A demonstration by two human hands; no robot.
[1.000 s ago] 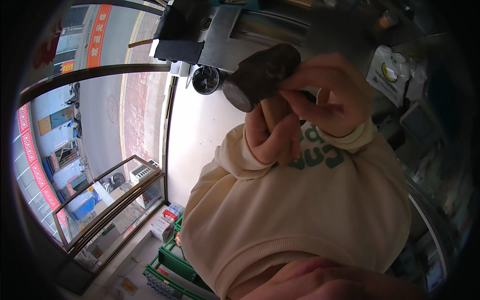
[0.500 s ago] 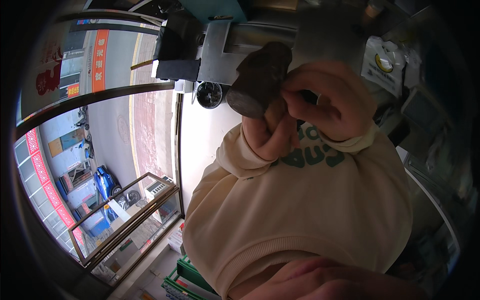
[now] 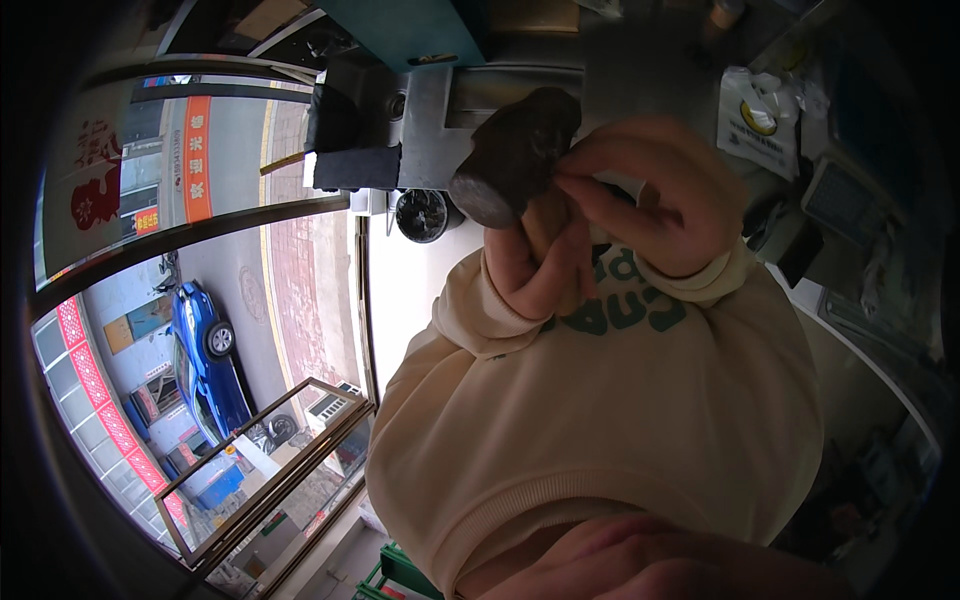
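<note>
A mallet with a dark, blocky head (image 3: 505,160) and a wooden handle (image 3: 543,222) is held up before the cream sweatshirt (image 3: 590,410). My left hand (image 3: 525,265) wraps round the handle beneath the head. My right hand (image 3: 660,195) is curled, its thumb and fingertips pressed to the right side of the head where it meets the handle. The underside of that head and part of my left hand's grip are hidden.
A steel counter (image 3: 620,95) with a teal box (image 3: 405,25) lies at the top, near a black bucket (image 3: 422,215). A white bag (image 3: 755,125) is at the right. At the left, windows (image 3: 140,230) show a street and a blue car (image 3: 205,350); a green crate (image 3: 400,570) is at the bottom.
The surroundings have shifted downward in the picture, and a blue car has appeared outside the window. The mallet and both hands have shifted only slightly, keeping their grip.
</note>
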